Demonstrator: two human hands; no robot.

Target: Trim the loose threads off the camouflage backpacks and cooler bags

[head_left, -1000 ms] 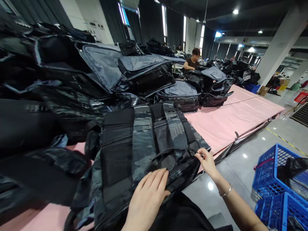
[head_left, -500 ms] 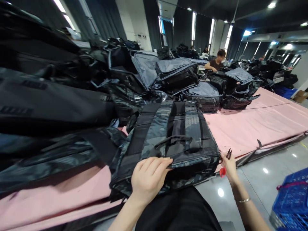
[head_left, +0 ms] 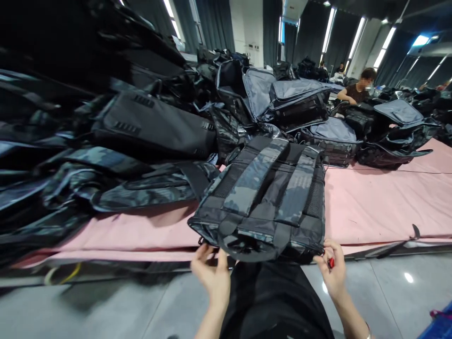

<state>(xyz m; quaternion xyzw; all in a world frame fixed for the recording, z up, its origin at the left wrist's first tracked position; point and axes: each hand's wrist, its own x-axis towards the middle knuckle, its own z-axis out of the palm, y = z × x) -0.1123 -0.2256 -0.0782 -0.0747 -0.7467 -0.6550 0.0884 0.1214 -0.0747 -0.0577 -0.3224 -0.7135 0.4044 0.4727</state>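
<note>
A dark camouflage backpack (head_left: 268,188) lies back side up on the pink table (head_left: 370,202), its near end hanging over the table's front edge. My left hand (head_left: 212,270) grips the near left corner of the backpack, fingers curled on the fabric. At the near right corner my right hand (head_left: 330,268) pinches the fabric while also holding small red-handled snips (head_left: 331,262). My dark clothing shows below, between my arms.
A tall heap of black and camouflage bags (head_left: 106,127) fills the table's left side. Open bags with grey lining (head_left: 293,101) lie behind. A seated person (head_left: 360,89) works at the far right. Grey glossy floor (head_left: 395,292) lies below the table edge.
The backpack has slid toward me over the table edge. My left hand dropped from its top to the near left corner, my right moved onto the right corner. The view swung left.
</note>
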